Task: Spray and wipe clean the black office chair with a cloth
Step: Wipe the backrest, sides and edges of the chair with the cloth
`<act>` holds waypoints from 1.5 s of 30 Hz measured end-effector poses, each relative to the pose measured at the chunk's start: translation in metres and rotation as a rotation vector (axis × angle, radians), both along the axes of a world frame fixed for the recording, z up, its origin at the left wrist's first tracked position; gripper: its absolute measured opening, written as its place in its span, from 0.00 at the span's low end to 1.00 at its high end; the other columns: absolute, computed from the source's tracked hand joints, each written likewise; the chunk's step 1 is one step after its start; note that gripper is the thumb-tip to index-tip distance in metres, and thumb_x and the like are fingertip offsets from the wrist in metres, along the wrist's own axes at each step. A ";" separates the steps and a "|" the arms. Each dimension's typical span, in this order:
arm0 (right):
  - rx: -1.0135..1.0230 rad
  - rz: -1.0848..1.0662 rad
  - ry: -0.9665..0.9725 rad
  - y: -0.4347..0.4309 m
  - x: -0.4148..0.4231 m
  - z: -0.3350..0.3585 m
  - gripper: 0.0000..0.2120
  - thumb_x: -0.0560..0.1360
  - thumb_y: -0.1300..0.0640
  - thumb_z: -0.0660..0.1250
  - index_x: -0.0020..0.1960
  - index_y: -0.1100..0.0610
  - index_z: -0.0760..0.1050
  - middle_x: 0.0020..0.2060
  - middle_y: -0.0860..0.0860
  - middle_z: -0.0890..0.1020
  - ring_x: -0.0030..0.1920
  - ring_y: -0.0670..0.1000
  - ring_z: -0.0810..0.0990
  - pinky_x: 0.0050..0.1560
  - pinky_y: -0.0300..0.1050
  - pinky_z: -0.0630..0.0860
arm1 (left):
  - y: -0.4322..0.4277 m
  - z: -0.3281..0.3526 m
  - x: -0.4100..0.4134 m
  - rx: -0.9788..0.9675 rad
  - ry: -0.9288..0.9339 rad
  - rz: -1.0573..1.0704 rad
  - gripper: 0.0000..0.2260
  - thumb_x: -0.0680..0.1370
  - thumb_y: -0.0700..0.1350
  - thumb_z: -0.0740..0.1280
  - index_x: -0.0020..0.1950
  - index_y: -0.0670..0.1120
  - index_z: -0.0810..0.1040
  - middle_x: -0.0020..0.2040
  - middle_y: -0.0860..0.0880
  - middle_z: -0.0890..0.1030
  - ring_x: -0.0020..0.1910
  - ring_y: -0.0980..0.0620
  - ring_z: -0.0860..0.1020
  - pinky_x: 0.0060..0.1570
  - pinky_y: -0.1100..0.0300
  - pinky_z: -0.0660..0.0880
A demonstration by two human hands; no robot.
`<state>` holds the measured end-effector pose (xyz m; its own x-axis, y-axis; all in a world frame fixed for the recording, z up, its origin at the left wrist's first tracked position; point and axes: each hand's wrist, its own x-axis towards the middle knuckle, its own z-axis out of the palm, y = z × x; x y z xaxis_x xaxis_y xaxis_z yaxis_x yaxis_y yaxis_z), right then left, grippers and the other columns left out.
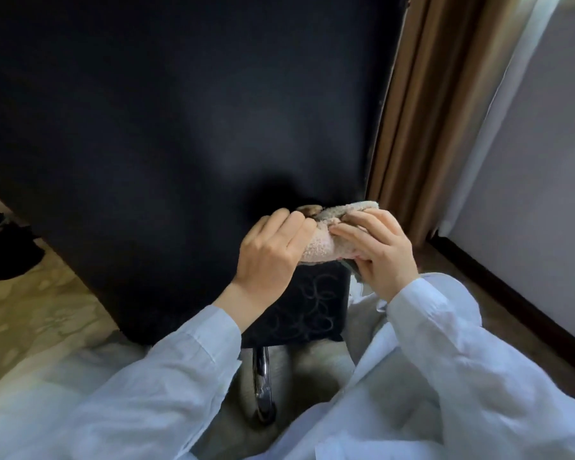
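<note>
The chair (180, 127) is filling the upper left of the frame; your left hand (269, 257) and right hand (382, 254) are both gripping the cloth (316, 244), fingers clenched on it, at center.

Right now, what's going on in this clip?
A person in pale sleeves holds a bunched terry cloth in both hands, left hand and right hand gripping opposite ends, just in front of the black chair back. The cloth appears held off the chair, not wiping. No spray bottle is in view.
</note>
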<state>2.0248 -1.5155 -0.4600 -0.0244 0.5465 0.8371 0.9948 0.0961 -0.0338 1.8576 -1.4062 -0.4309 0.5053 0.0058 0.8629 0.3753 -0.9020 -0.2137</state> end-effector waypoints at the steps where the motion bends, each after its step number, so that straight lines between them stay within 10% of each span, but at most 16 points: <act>1: -0.049 0.012 0.018 0.002 0.000 -0.017 0.15 0.76 0.61 0.67 0.62 0.54 0.75 0.59 0.53 0.75 0.58 0.56 0.73 0.61 0.53 0.74 | 0.002 -0.013 -0.002 -0.001 0.027 -0.002 0.10 0.78 0.33 0.62 0.46 0.42 0.82 0.38 0.47 0.78 0.38 0.47 0.77 0.37 0.55 0.76; 12: -0.269 0.093 0.052 0.022 -0.011 -0.099 0.14 0.70 0.68 0.68 0.55 0.60 0.80 0.51 0.55 0.80 0.53 0.53 0.71 0.55 0.49 0.71 | 0.017 -0.106 -0.017 -0.070 0.215 0.034 0.09 0.79 0.34 0.62 0.46 0.43 0.81 0.36 0.48 0.74 0.36 0.48 0.75 0.35 0.54 0.75; 25: 0.030 -0.027 -0.012 0.000 0.024 0.056 0.13 0.79 0.60 0.60 0.59 0.61 0.79 0.57 0.59 0.79 0.58 0.60 0.74 0.65 0.50 0.70 | -0.006 0.042 0.030 -0.043 -0.051 0.047 0.09 0.75 0.33 0.65 0.48 0.43 0.81 0.41 0.48 0.79 0.43 0.48 0.77 0.43 0.58 0.74; 45: -0.292 0.045 0.168 0.030 -0.030 -0.098 0.16 0.68 0.65 0.70 0.56 0.60 0.78 0.54 0.54 0.80 0.57 0.51 0.70 0.64 0.43 0.69 | 0.021 -0.100 -0.022 -0.078 0.268 0.052 0.09 0.78 0.33 0.62 0.48 0.42 0.81 0.38 0.47 0.74 0.40 0.47 0.76 0.39 0.54 0.76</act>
<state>1.9947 -1.4859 -0.5577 0.0710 0.7651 0.6400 0.9681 0.1018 -0.2291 1.8359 -1.3856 -0.5310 0.7123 0.0989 0.6948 0.3610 -0.9006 -0.2419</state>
